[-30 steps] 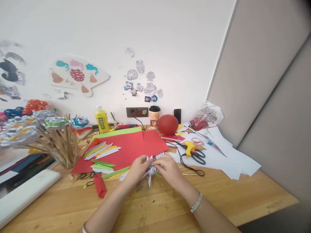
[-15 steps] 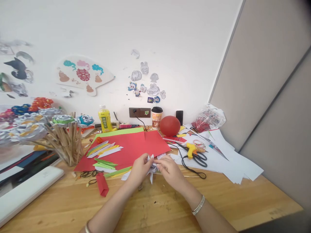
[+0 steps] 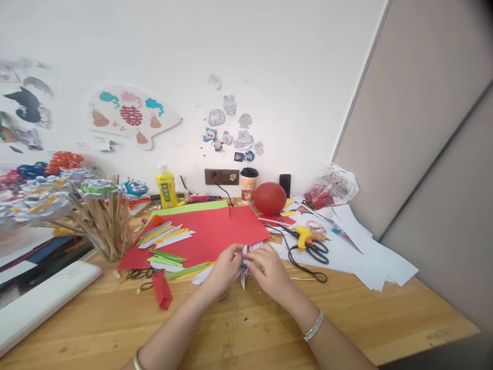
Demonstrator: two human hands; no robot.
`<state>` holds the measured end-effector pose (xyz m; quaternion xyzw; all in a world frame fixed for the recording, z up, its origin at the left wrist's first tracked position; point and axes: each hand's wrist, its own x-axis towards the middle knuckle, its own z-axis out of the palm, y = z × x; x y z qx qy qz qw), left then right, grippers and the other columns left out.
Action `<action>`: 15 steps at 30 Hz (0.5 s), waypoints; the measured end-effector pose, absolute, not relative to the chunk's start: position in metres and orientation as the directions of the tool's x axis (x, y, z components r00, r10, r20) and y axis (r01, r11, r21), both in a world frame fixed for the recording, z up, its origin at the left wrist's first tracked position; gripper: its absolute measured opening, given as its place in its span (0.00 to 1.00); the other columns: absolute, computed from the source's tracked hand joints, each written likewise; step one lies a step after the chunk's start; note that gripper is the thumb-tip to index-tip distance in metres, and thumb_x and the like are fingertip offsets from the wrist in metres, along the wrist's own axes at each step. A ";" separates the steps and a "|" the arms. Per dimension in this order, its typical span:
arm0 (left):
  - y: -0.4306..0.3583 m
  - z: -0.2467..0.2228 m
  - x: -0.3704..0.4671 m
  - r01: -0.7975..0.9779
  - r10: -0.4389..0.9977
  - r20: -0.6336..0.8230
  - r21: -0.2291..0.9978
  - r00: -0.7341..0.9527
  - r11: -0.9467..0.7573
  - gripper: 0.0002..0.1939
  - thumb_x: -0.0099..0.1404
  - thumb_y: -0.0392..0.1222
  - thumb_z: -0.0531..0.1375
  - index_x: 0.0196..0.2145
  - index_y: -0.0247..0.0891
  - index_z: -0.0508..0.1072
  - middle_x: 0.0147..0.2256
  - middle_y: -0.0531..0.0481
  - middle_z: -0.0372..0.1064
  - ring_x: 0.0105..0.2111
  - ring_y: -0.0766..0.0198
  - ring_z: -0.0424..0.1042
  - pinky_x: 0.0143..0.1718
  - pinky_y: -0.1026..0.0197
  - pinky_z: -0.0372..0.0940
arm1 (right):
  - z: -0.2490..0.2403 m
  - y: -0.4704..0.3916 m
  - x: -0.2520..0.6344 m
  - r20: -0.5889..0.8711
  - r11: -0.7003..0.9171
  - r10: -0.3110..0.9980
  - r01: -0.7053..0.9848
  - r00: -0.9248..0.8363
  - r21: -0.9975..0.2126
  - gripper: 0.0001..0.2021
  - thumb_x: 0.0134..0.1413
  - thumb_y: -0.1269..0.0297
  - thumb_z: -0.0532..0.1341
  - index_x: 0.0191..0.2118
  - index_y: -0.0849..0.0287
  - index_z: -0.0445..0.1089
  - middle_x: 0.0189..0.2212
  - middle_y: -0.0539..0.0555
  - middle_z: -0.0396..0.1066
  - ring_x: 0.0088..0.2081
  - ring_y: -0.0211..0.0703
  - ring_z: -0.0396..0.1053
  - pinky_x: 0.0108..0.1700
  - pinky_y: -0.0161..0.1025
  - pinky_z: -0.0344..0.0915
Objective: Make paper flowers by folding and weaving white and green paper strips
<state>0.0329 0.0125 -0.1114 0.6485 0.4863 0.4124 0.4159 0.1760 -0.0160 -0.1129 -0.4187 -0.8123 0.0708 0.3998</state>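
Between my two hands, above the near part of the table, is a folded white paper piece (image 3: 243, 280) with pointed ends, one hanging downward. My left hand (image 3: 228, 264) grips it from the left, thumb and fingers closed. From the right, my right hand (image 3: 269, 266) pinches it near the top. My fingers cover most of the paper, so its full shape is hidden. Just left of it lie folded green and yellow paper strips (image 3: 188, 272). Beyond my hands a large red paper sheet (image 3: 215, 236) is spread out.
A yellow glue gun (image 3: 304, 237), black-handled scissors (image 3: 318, 253) and white paper sheets (image 3: 370, 262) lie at right. Behind stand a red balloon (image 3: 270, 198), a lidded cup (image 3: 248, 185) and a yellow bottle (image 3: 167, 189). Paper flowers on sticks (image 3: 110, 226) and a white case (image 3: 50, 308) occupy the left.
The fingers of my right hand have shifted up and closer to my left hand over the white paper. My left hand has moved slightly; both still hold the piece.
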 end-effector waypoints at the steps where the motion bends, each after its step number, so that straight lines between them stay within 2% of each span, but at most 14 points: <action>1: 0.013 -0.112 0.033 0.278 0.973 0.136 0.943 0.187 -0.185 0.12 0.53 0.42 0.50 0.32 0.35 0.68 0.32 0.47 0.70 0.34 0.61 0.67 0.36 0.61 0.60 | -0.113 -0.016 0.176 0.592 0.640 0.735 0.626 -0.330 -0.446 0.10 0.56 0.66 0.54 0.40 0.56 0.70 0.34 0.53 0.72 0.39 0.43 0.62 0.41 0.40 0.58; 4: 0.014 -0.113 0.033 0.259 0.980 0.121 0.953 0.160 -0.160 0.11 0.51 0.42 0.52 0.30 0.35 0.68 0.27 0.49 0.69 0.29 0.62 0.67 0.31 0.62 0.60 | -0.113 -0.016 0.176 0.596 0.650 0.726 0.626 -0.343 -0.430 0.10 0.56 0.66 0.54 0.41 0.55 0.69 0.35 0.52 0.72 0.39 0.43 0.61 0.41 0.41 0.58; 8: 0.016 -0.114 0.032 0.205 0.988 0.077 0.973 0.132 -0.103 0.09 0.49 0.44 0.55 0.27 0.37 0.64 0.19 0.56 0.63 0.20 0.66 0.64 0.22 0.65 0.56 | -0.113 -0.016 0.176 0.622 0.667 0.709 0.603 -0.334 -0.437 0.10 0.55 0.68 0.54 0.41 0.56 0.70 0.35 0.52 0.72 0.39 0.44 0.61 0.41 0.42 0.57; 11: 0.014 -0.112 0.032 0.131 0.986 0.082 0.986 0.142 -0.101 0.11 0.50 0.48 0.56 0.25 0.38 0.61 0.17 0.57 0.62 0.18 0.68 0.62 0.20 0.67 0.54 | -0.112 -0.017 0.175 0.637 0.683 0.696 0.582 -0.333 -0.441 0.10 0.55 0.68 0.54 0.39 0.56 0.71 0.35 0.52 0.73 0.38 0.44 0.61 0.41 0.42 0.58; 15: 0.010 -0.110 0.033 0.115 0.984 0.101 0.986 0.144 -0.118 0.11 0.52 0.48 0.55 0.24 0.39 0.57 0.18 0.58 0.63 0.18 0.69 0.61 0.19 0.68 0.53 | -0.110 -0.019 0.174 0.638 0.703 0.678 0.573 -0.364 -0.421 0.10 0.56 0.68 0.53 0.39 0.56 0.71 0.35 0.52 0.73 0.38 0.43 0.62 0.41 0.43 0.58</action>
